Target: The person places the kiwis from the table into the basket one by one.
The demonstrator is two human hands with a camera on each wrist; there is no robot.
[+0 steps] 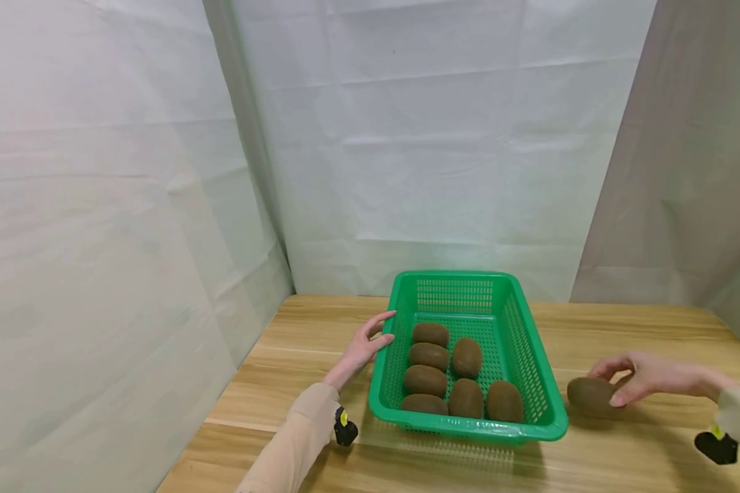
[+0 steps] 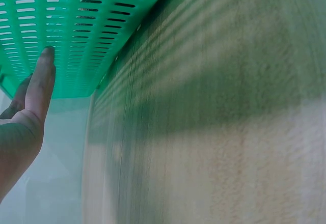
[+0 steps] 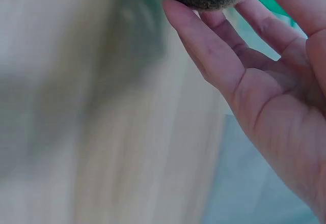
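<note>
Leftmost, white sheeting hangs as a backdrop around a wooden tabletop point(image 1: 623, 329). Next comes the person's left hand point(image 1: 365, 346), its fingers point(image 2: 43, 76) straight and relaxed, resting flat against the outer left wall of a green slotted basket point(image 1: 533, 373); it steadies the basket rather than clasping it. Inside the basket lie seven brown kiwis point(image 1: 466, 357), four in a column along the left side and three beside them toward the middle and front. Further right, just outside the basket's front right corner, one loose kiwi point(image 1: 592, 397) sits on the tabletop. The right hand point(image 1: 644, 376) arches over it, fingers point(image 3: 204, 46) curled around its far side and thumb at its near edge, so it is lightly held, not yet lifted. The grasp looks shallow, mostly fingertips on a rounded, fuzzy fruit; I judge it could slip free and roll along the tabletop. With only a flat hand bracing it, the basket could also slide if bumped.
</note>
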